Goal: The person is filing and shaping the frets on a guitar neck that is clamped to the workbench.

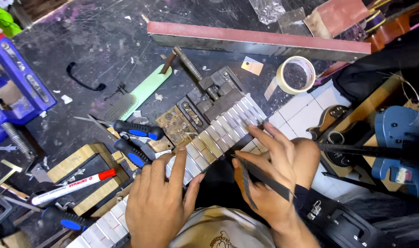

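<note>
A workshop: scarred black bench (104,41), blue vise (21,87), pliers (138,130) (guitar bodies (331,120) nearby).

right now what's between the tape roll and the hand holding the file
In the head view, bare black bench top, then the fretted neck, lie between the tape roll and right hand.

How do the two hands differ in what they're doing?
The left hand lies flat, fingers spread, pressing on the fretted neck; the right hand holds a thin dark file. The left is empty; the right's fingertips reach further up the neck. Both are bare and touch the neck.
</note>
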